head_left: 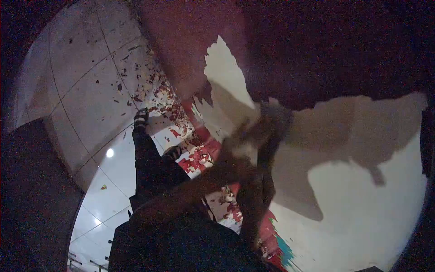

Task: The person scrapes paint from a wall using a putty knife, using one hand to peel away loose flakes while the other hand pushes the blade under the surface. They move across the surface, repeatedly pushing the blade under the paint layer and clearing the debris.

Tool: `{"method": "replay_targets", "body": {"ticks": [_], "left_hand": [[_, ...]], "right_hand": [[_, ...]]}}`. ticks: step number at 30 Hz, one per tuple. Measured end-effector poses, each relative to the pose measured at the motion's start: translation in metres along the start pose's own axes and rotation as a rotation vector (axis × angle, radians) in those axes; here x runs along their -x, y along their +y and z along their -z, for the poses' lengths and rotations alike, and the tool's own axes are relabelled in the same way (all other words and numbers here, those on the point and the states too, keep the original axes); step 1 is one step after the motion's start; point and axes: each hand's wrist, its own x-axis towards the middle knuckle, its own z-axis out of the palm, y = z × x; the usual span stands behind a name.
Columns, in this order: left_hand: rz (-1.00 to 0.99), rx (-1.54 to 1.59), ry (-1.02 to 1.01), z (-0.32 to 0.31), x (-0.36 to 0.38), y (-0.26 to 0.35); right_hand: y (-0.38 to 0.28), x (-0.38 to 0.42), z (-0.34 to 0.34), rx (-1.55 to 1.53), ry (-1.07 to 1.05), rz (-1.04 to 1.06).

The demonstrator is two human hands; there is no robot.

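Both hands are close together against a wall whose dark red covering (190,41) is torn away in jagged patches. Pale surface (362,204) shows where the covering is gone. My left hand (238,143) is near the lower edge of a narrow pale patch (225,65). Just right of it, my right hand (275,119) is raised at the ragged edge of the covering. Motion blur and dim light smear the fingers of both, and I cannot make out anything held in them. Shadows of the arms and hands fall over the pale surface.
Red and whitish scraps (199,158) lie along the foot of the wall, with smaller flakes scattered over the tiled floor (77,59). My sandaled foot (141,119) stands beside the scraps, the other foot (172,153) nearer. A teal strip (284,251) shows low on the wall.
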Motion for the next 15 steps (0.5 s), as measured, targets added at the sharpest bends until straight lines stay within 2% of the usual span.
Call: {"method": "replay_targets", "body": {"ticks": [2,6,10,14,15], "left_hand": [[0.024,0.004,0.014,0.014,-0.017,-0.009],[0.02,-0.03,-0.041,-0.003,0.012,0.005],[0.096,0.001,0.006,0.0,0.002,-0.012],[-0.013,-0.022,0.005,0.003,0.007,0.006],[0.056,-0.044,-0.012,0.007,0.001,0.003]], "right_hand": [[-0.002,-0.01,-0.009,0.053,0.032,0.011],[0.005,0.007,-0.006,0.055,0.076,0.014],[0.0,-0.002,-0.014,0.146,0.09,0.059],[0.003,0.004,-0.01,0.099,0.084,0.06],[0.001,0.0,-0.009,0.128,0.076,0.101]]}}
